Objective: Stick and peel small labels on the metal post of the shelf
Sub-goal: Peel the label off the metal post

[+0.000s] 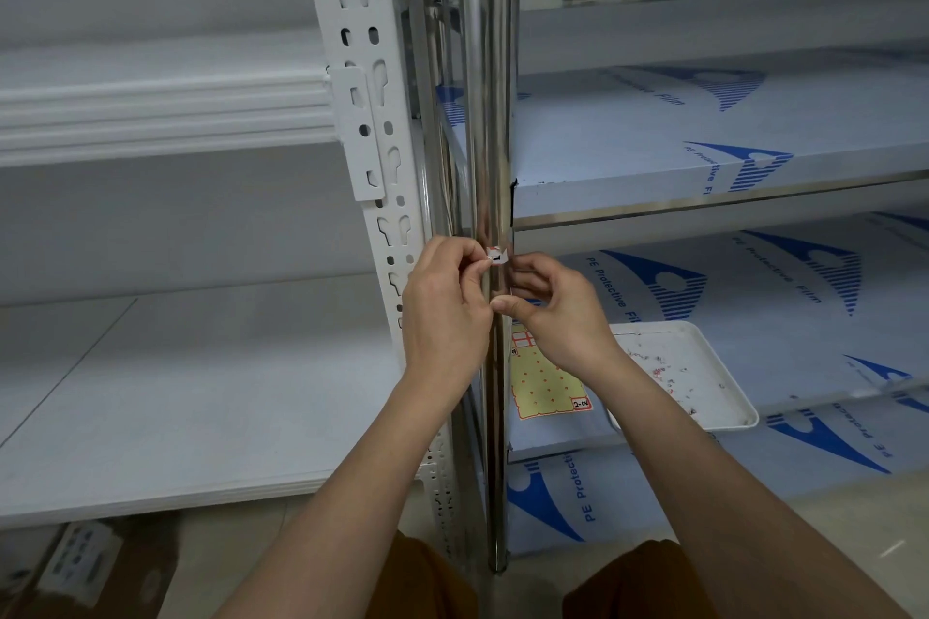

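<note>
A shiny steel post (486, 115) of the shelf runs vertically through the middle of the view. A small white label with red edges and a black mark (496, 256) sits at the post's front, just under the shelf edge. My left hand (445, 311) pinches the label's left side between thumb and forefinger. My right hand (555, 311) is close on the right, fingers curled, fingertips near the label's right edge, thumb pressed against the post lower down. Whether the right fingers actually grip the label is unclear.
A yellow label sheet with red dots (545, 382) lies on the lower shelf behind the post, beside a white tray (724, 392) holding scraps. Blue-printed protective film covers the steel shelves (704, 145). A white perforated upright (372, 125) stands to the left. My knees show at the bottom.
</note>
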Demonstrator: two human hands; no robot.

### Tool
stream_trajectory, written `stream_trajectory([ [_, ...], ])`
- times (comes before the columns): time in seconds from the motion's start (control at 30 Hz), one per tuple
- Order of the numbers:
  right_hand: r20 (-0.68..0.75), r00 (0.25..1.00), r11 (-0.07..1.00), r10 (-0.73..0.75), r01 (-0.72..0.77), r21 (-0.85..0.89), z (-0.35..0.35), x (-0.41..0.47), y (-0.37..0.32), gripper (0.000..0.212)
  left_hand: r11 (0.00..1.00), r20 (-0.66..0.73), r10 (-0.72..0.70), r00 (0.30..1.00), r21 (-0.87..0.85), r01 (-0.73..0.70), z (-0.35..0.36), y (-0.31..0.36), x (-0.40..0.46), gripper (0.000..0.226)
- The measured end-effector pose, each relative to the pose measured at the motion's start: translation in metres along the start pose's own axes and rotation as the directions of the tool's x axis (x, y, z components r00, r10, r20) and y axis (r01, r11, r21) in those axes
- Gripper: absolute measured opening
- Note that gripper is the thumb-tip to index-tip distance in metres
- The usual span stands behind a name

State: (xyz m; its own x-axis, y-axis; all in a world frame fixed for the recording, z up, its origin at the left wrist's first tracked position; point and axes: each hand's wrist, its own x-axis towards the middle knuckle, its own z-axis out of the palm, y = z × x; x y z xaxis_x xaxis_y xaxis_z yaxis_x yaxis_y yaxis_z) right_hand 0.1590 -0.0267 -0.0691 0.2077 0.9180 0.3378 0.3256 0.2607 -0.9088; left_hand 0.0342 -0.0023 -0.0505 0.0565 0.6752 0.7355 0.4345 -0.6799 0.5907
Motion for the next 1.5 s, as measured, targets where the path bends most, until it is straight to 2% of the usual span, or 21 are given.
stream_trajectory([
  [0.37,-0.010,1.000,1.000,0.021,-0.021,-0.001,0.001,-0.001,-0.001,0.041,0.999,0.021,-0.046,0.999,-0.022,0.046,-0.004,0.004,-0.003,0.013],
  [0.7,-0.020,1.000,1.000,0.020,-0.019,0.010,0.003,-0.002,-0.002,0.040,0.969,0.027,-0.214,0.976,-0.123,0.216,-0.003,0.004,-0.004,0.015],
  [0.87,-0.025,0.999,1.000,0.029,-0.029,-0.003,0.003,-0.003,-0.002,0.041,0.922,0.011,-0.308,0.951,-0.242,0.302,-0.013,0.008,-0.003,0.029],
  [1.13,0.039,0.996,0.997,0.083,-0.082,-0.012,-0.003,-0.008,-0.010,0.045,0.888,0.077,-0.342,0.937,-0.299,0.348,-0.023,0.019,-0.006,0.026],
  [1.23,0.048,0.995,0.996,0.088,-0.088,-0.016,-0.005,-0.011,-0.014,0.042,0.860,0.111,-0.351,0.930,-0.354,0.367,-0.023,0.022,-0.008,0.024],
  [1.3,-0.041,0.995,0.995,0.093,-0.094,-0.023,-0.007,-0.014,-0.014,0.035,0.843,0.149,-0.337,0.930,-0.391,0.369,-0.025,0.024,-0.009,0.022],
  [1.4,-0.163,0.981,0.994,0.101,-0.108,-0.029,-0.016,-0.018,-0.017,0.013,0.822,0.222,-0.318,0.922,-0.420,0.385,-0.024,0.029,-0.012,0.020],
  [1.43,-0.149,0.982,0.993,0.113,-0.115,-0.003,-0.020,-0.019,-0.020,0.008,0.816,0.240,-0.312,0.919,-0.428,0.389,-0.022,0.030,-0.013,0.020],
  [1.5,-0.064,0.989,0.989,0.134,-0.129,0.079,-0.027,-0.023,-0.024,0.014,0.818,0.259,-0.287,0.922,-0.434,0.377,-0.018,0.033,-0.014,0.020],
])
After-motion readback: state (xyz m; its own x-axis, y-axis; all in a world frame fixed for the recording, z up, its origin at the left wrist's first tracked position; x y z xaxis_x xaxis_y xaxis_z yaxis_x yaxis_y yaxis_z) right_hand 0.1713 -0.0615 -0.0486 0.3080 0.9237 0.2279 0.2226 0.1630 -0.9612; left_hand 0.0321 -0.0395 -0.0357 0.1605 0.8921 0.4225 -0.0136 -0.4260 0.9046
